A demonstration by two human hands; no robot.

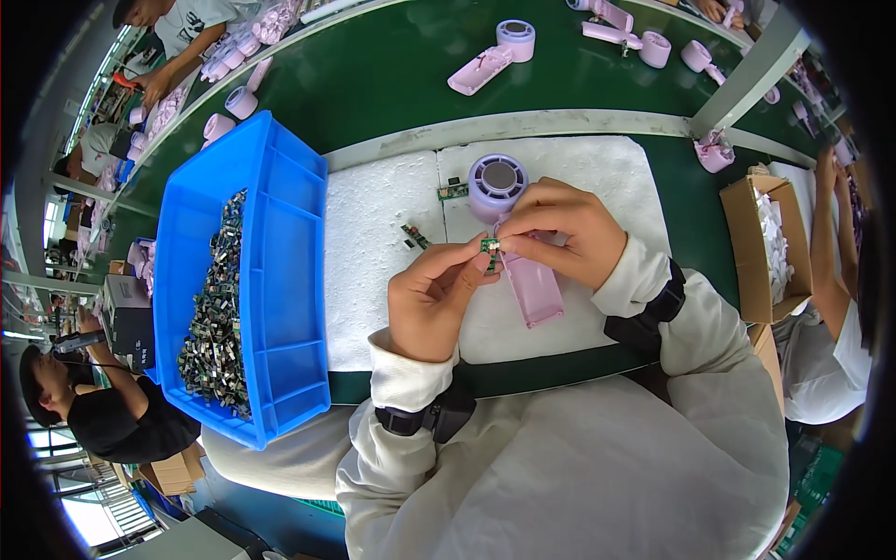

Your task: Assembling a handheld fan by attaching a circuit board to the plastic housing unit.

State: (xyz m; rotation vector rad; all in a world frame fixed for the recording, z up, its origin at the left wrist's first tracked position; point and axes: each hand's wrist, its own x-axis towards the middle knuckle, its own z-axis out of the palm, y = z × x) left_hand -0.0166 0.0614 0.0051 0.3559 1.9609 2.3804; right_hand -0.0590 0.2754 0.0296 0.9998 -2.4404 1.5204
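Between thumb and forefinger, my left hand point(429, 303) pinches a small green circuit board point(490, 245). My right hand point(569, 229) is closed too, its fingertips meeting at the board's right edge; whether a wire also lies between them is too small to tell. Beneath both hands is a handheld fan with a round purple head point(497, 182) and an open pink handle shell point(534, 291), partly covered by my fingers. It lies on a white foam sheet point(607, 168). Two loose pieces of circuit board, one beside the fan head point(453, 190) and one farther left point(415, 236), rest on the foam.
A blue plastic bin point(289, 280) full of small circuit boards point(215, 327) stands at my left. Beyond a pale rail point(560, 121), more pink fan parts point(485, 70) lie on the green bench. A cardboard box point(747, 243) stands right; co-workers sit on both sides.
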